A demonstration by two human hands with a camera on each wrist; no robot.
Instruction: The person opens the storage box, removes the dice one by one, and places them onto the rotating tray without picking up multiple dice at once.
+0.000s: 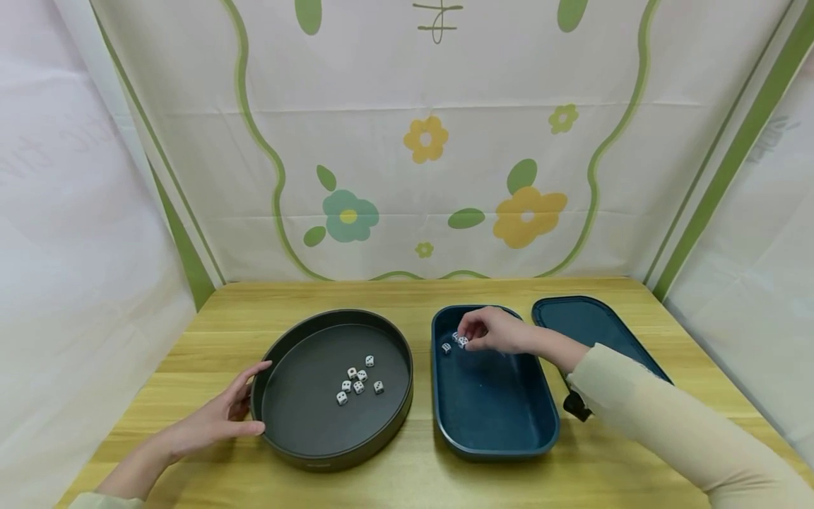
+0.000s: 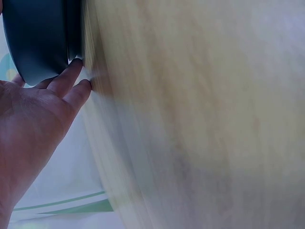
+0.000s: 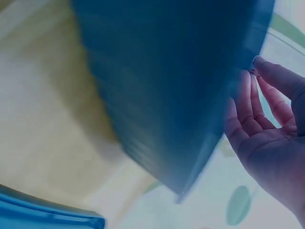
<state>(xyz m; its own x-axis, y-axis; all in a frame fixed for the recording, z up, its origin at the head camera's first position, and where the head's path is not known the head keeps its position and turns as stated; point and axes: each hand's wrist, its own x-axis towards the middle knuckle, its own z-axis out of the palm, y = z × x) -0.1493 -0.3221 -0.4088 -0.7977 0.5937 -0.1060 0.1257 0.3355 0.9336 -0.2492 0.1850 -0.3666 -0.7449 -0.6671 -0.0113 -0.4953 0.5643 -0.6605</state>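
My left hand (image 1: 206, 420) touches the outer left side of a round dark pan (image 1: 289, 431), thumb and index finger spread apart along its wall. Inside the pan, several white dice (image 1: 359, 387) lie in a loose cluster right of the middle. My right hand (image 1: 499, 331) reaches into the far end of a blue rectangular container (image 1: 496, 417) and pinches a white die (image 1: 463, 342) between thumb and fingertips. Another die (image 1: 446, 348) lies on the container's floor to its left. In the right wrist view the container's wall (image 3: 167, 86) partly hides the fingertips.
A dark blue lid (image 1: 579, 316) lies right of the container, partly under my right forearm. Close to my sleeve is a small black object (image 1: 576, 407), its kind unclear. Behind the wooden table (image 1: 420, 481) hangs a white cloth (image 1: 381, 148) with printed flowers; more cloth flanks both sides.
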